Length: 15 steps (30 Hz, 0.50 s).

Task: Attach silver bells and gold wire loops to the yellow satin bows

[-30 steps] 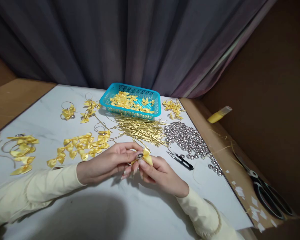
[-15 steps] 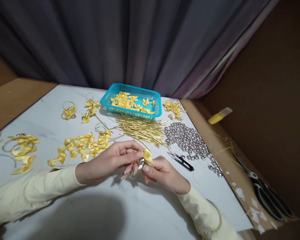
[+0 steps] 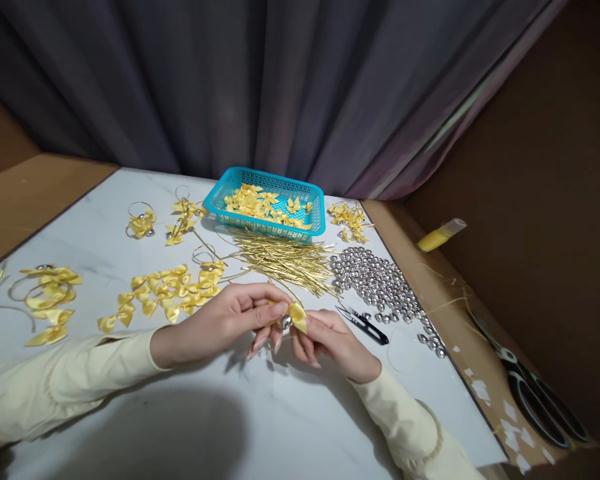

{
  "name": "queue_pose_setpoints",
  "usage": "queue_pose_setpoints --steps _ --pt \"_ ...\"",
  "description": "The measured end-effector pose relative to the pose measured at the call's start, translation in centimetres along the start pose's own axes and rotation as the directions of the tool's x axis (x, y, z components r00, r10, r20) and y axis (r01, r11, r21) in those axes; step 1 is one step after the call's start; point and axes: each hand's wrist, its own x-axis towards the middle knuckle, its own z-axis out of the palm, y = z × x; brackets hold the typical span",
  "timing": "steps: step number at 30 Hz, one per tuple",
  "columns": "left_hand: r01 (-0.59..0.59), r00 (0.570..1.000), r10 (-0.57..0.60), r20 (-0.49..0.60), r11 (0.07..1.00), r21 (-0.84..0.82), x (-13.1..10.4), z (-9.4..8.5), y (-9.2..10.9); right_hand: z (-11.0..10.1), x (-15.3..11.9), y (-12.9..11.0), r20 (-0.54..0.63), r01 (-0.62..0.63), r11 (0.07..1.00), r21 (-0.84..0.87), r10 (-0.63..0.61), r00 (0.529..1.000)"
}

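Observation:
Between my two hands, above the white tabletop, is a yellow ribbon bow (image 3: 297, 316) with a silver bell (image 3: 286, 322) at its front. My left hand (image 3: 240, 317) pinches the bow's left side between thumb and fingers. On its right side, my right hand (image 3: 330, 338) grips the bow, fingers curled under. My fingers hide part of the bow. Just beyond lie a pile of gold twist ties (image 3: 285, 260) and, to the right, a heap of silver bells (image 3: 375, 280). Black thread snips (image 3: 364, 325) lie beside my right hand.
A blue basket (image 3: 215, 203) of yellow bows stands at the back. Loose bows (image 3: 167, 290) lie left of centre, with bows on gold rings (image 3: 53, 293) farther left. Scissors (image 3: 535, 393), paper scraps and a yellow tube (image 3: 441, 235) are at the right edge.
My right thumb and fingers have shifted slightly on the bow, up and to the right. Both hands keep their hold on it. The view has moved a little.

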Motion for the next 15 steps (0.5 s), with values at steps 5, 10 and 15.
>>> queue_pose_setpoints --steps 5,10,15 --pt "0.018 0.999 -0.018 0.045 1.0 0.014 -0.2 0.0 0.0 0.2 -0.1 0.1 0.014 0.005 0.999 0.036 -0.006 1.0" --pt "-0.009 0.997 0.007 0.077 1.0 0.025 -0.4 0.1 0.1 0.6 -0.2 -0.6 0.003 0.019 0.999 0.025 -0.019 1.0" --pt "-0.073 0.996 0.061 0.07 0.98 0.185 -0.7 0.2 0.7 0.4 -0.3 -0.9 -0.036 0.024 1.0 -0.013 -0.024 0.999"
